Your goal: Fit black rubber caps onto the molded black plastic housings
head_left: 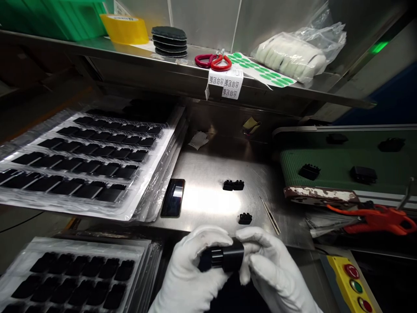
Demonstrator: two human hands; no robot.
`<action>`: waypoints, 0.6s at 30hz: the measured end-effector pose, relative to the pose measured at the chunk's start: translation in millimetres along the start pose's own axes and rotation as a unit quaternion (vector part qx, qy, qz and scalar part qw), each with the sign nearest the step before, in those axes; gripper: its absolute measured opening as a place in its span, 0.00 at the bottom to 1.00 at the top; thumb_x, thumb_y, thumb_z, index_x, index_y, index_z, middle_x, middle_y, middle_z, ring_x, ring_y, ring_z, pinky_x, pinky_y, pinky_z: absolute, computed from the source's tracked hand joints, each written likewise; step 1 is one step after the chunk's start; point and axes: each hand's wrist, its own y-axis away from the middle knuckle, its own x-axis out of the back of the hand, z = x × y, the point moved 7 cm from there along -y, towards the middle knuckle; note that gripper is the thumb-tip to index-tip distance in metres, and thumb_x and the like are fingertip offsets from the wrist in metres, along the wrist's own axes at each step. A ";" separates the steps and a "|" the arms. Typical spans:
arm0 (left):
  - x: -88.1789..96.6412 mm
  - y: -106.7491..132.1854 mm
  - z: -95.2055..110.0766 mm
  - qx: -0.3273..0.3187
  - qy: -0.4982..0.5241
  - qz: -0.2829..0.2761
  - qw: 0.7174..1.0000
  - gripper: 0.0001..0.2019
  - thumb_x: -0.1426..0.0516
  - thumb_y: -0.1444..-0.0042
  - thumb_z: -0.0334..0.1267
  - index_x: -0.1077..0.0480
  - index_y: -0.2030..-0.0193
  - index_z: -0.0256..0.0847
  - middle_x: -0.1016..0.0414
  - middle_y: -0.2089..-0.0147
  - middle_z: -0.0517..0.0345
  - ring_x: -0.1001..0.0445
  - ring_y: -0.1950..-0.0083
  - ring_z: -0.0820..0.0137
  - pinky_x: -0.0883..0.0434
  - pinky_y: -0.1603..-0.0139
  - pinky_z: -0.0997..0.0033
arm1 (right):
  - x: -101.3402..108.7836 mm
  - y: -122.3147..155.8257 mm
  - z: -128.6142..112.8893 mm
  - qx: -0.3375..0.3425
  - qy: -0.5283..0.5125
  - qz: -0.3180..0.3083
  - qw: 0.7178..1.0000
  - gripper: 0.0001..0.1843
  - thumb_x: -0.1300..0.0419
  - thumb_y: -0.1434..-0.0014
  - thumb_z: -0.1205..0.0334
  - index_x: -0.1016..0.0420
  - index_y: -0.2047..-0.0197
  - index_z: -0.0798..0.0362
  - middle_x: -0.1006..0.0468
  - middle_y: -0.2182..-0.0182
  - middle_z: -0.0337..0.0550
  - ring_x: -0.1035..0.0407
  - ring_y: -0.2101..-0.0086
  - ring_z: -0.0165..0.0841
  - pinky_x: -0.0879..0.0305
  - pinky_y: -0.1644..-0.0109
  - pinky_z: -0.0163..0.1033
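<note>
A small black plastic part [228,256], with what look like metal pins on one side, is between my two white-gloved hands at the bottom of the view. My left hand [192,261] is closed round its left side. My right hand [267,261] grips its right end with thumb and fingers, though the fingertips are partly hidden. Just beyond the hands, a little black knobbed piece [245,218] lies on the metal table [202,169]. Farther back is a pair of similar black pieces [233,185], side by side. Tweezers [269,215] lie to their right.
Stacked trays of black parts [137,204] and a phone [172,198] are at left. A green conveyor [325,152] carries several black parts. Orange-handled nippers [381,219] and a yellow button box [352,282] stand right. Scissors [213,61] and yellow tape [125,29] occupy the shelf above.
</note>
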 end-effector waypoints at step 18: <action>-24.5 17.5 -60.6 0.240 0.442 -0.020 0.864 0.11 0.35 0.50 0.32 0.25 0.59 0.36 0.24 0.65 0.54 0.26 0.62 0.66 0.31 0.58 0.68 | 1.0 18.3 -15.9 0.308 0.423 0.054 0.851 0.20 0.30 0.49 0.60 0.30 0.54 0.45 0.25 0.66 0.38 0.28 0.68 0.33 0.29 0.63 0.36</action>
